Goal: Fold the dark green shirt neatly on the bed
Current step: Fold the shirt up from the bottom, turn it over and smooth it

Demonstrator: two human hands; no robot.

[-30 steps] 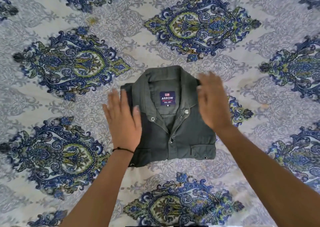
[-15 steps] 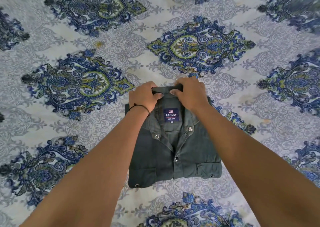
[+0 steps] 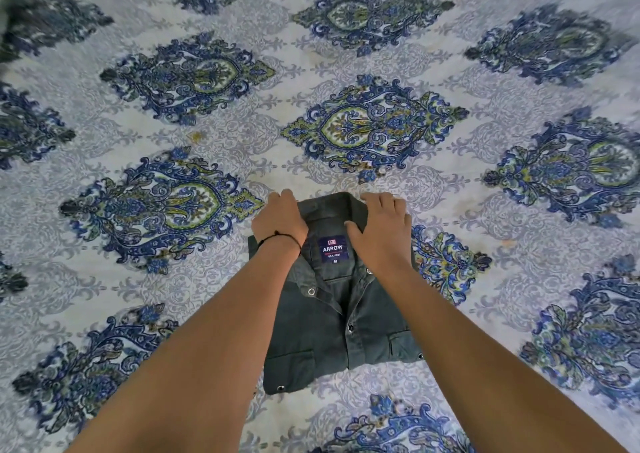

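Both forearms enter from the bottom edge of the frame and converge toward the centre. The left hand (image 3: 280,220) sits just left of centre, knuckles up, fingers curled downward, a thin black band at its wrist. The right hand (image 3: 379,225) sits just right of centre, fingers bent, thumb angled inward.

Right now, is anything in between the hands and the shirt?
No, nothing visible. Both hands are already on the shirt: the left hand and the right hand rest on the collar at its far edge, on either side of the label. The folded shirt lies straight on the bed, nothing on top of it.
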